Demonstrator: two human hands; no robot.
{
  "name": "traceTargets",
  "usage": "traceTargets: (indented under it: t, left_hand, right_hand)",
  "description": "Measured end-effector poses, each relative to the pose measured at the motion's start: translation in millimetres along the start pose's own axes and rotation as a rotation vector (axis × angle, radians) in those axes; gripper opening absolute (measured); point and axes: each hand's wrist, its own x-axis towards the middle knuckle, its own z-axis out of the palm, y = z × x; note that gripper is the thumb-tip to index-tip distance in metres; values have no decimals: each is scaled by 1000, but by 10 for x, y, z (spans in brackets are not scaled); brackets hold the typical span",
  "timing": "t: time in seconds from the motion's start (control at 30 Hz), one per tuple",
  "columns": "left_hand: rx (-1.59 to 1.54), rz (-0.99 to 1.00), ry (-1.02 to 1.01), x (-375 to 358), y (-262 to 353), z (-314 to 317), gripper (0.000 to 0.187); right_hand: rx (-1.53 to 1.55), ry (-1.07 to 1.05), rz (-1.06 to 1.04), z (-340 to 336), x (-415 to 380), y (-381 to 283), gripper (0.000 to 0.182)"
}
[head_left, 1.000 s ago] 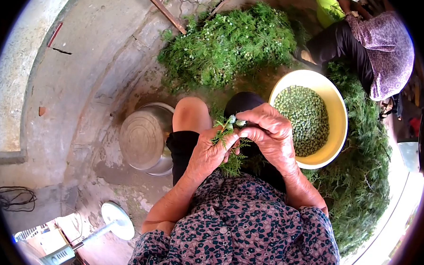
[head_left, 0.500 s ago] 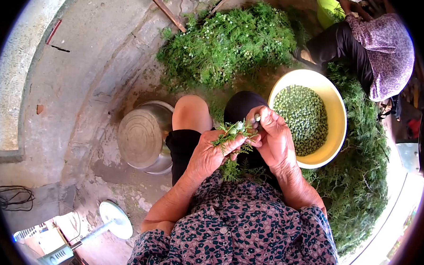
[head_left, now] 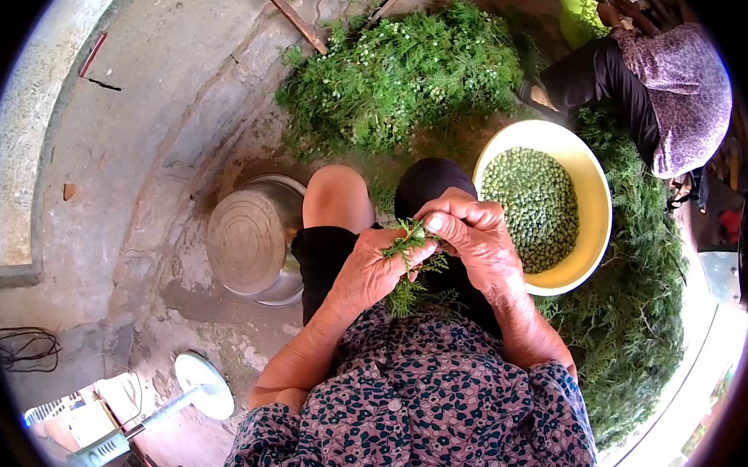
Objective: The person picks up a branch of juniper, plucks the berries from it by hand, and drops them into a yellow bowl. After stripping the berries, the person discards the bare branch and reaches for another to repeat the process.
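My left hand [head_left: 373,267] is closed around a green conifer sprig [head_left: 406,297] above my lap, and leafy ends stick out above and below the fingers. Thumb and forefinger of my right hand [head_left: 472,238] are pinched together at the sprig's upper end. What lies between those fingertips is hidden. Just right of that hand stands a yellow tub [head_left: 596,218], its inside covered with many small round green cones [head_left: 529,209].
A heap of conifer branches [head_left: 397,80] lies ahead, and more cut greenery [head_left: 619,353] is at the right. An upturned metal pot [head_left: 244,240] sits at the left. Another person [head_left: 681,88] sits at upper right by a lime-green basin [head_left: 579,17]. A fan [head_left: 204,386] stands lower left.
My right hand has moved left and down onto the sprig, its fingers now pinching there. The green cone it held up half a second ago no longer shows. My left hand stays put.
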Motion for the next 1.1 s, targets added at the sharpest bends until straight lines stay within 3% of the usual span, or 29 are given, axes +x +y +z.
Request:
traceTargets:
  t: [0.07,0.13,0.17,0.27,0.53,0.63,0.7,0.87,0.93,1.0,1.07,1.1]
  left_hand:
    - [24,38,13,-1,-41,-4,24]
    - [3,35,22,-36,29,10,23]
    - [-18,32,32,-49,54,11,23]
    - [-99,6,18,-44,53,2,26]
    - [-216,-31,-4,-12,-26,-41,32]
    - [-209,-30,-14,2,-44,-43,33]
    - [-169,-56,19,26,-86,-24,35]
    - [-112,-84,103,14,-19,15,33]
    - [-54,85,195,0,0,81,27]
    - [-22,89,221,13,-53,67,23]
    - [57,127,265,22,-60,45,22]
    - [78,183,245,40,-107,20,20]
  right_hand:
    - [39,10,11,49,1,-46,26]
    - [103,179,391,82,-10,-187,27]
    - [310,213,384,40,11,-130,29]
    - [491,147,284,-53,19,-33,25]
    - [374,-108,329,-92,-38,-55,29]
    - [330,-87,329,-61,-27,-56,24]
    - [227,-69,168,-59,-28,-3,19]
    - [104,123,57,61,-65,103,10]
    - [-174,250,-165,67,-60,136,7]
    - [26,247,57,25,-63,4,6]
    - [340,168,119,-17,-15,-36,12]
    - [457,229,181,-5,-17,-93,14]
